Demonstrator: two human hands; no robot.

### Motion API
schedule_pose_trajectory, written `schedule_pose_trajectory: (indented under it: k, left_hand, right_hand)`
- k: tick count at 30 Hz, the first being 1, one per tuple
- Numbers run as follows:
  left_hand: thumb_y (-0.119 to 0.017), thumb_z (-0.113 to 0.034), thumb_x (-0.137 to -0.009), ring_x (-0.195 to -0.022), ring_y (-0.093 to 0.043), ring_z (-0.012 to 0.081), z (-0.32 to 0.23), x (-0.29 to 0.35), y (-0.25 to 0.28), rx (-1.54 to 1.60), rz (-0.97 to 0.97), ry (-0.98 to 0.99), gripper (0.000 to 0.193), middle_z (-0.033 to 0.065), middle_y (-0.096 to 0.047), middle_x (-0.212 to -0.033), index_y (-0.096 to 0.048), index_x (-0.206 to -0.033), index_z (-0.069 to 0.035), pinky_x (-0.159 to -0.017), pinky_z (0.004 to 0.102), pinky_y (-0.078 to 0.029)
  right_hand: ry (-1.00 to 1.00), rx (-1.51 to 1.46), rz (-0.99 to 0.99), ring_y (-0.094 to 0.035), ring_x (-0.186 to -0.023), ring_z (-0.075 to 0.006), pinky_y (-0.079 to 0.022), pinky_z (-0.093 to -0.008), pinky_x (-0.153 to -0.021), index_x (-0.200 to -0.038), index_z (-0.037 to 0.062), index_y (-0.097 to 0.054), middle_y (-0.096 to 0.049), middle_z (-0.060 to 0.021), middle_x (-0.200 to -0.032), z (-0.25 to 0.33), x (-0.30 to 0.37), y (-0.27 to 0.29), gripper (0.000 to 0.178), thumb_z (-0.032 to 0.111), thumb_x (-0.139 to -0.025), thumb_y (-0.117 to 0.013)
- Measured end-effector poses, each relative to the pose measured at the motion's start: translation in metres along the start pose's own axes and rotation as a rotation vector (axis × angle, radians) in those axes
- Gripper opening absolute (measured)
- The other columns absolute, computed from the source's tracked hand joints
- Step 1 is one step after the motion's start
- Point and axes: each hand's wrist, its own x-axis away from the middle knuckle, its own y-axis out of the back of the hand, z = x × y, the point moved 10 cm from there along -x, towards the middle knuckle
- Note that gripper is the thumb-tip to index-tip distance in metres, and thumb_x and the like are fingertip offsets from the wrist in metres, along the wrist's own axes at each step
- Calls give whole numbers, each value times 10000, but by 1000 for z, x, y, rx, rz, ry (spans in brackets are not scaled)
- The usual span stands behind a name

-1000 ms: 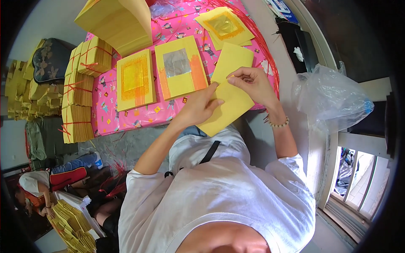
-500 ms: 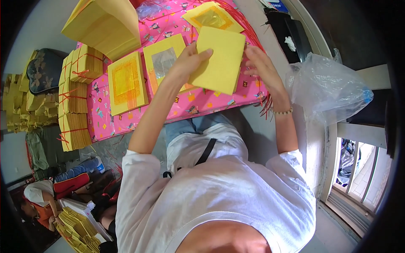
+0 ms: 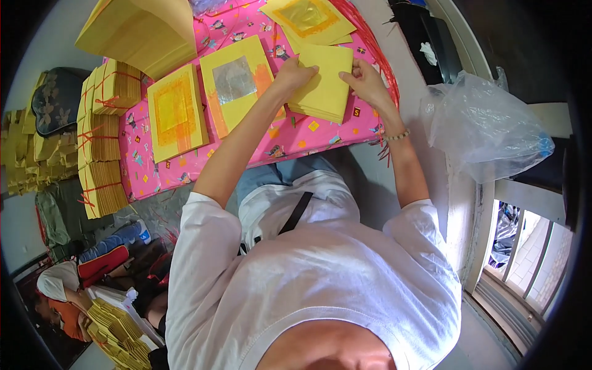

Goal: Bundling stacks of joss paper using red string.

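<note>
A small stack of folded yellow paper [image 3: 322, 91] lies on the pink patterned tablecloth [image 3: 308, 137], its layered folds showing along the near edge. My left hand [image 3: 297, 75] is closed on its left side, with the thumb over the top sheet. At the right edge, my right hand [image 3: 369, 83] pinches the paper between thumb and fingers. Just left of the stack is a pile of yellow sheets with a silver square [image 3: 234, 83] and orange print. Farther left sits another pile with a gold-orange square [image 3: 176, 114].
Bundles of yellow paper tied with red string [image 3: 102, 135] line the table's left side. A large yellow sheet stack [image 3: 139, 34] rises behind them. Red strings [image 3: 377, 43] run along the right edge, near a clear plastic bag [image 3: 487, 129]. Another person [image 3: 68, 302] handles yellow paper at lower left.
The folded paper has come down onto the table and now lies as a neat stack. My right hand, earlier apart from it with fingers spread, has closed on its right edge.
</note>
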Motion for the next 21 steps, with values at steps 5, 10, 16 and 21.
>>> schedule_pose_trajectory:
  k: [5,10,16,21]
  left_hand:
    - [-684,-316,-762,-950,-644,306,-6,-3,4,-354,-175,-139,495,195,-651,-1034,-585,-1127,3,-820,389,-502]
    - [-675,-346,-740,-985,-624,338,-15,10,6,-455,-194,-95,498,202,-645,-1039,-601,-1100,-11,-848,415,-494]
    - [-664,-323,-742,-978,-624,345,-28,16,1,-581,-218,-80,472,198,-649,-1022,-603,-1098,-19,-831,433,-500]
    - [-690,-331,-728,-917,-648,319,-19,11,3,-484,-178,-60,475,192,-662,-981,-626,-1068,-7,-798,411,-511]
  right_hand:
    - [57,-155,-97,-629,-694,-205,-508,-340,-662,-1137,-42,-499,-625,-98,-820,-15,-1,6,428,168,-805,-671]
    - [196,389,-251,-573,-956,-341,-458,-434,-860,-1230,-36,-442,-547,-198,-1103,49,31,19,534,231,-823,-661]
    - [460,675,-204,-178,-1374,-404,-220,-503,-1093,-1406,-30,-255,-208,-263,-1465,39,35,-18,730,402,-891,-539]
    - [345,689,-144,-91,-1406,-394,-166,-526,-1107,-1432,-44,-194,-118,-254,-1506,20,31,-27,775,476,-916,-450]
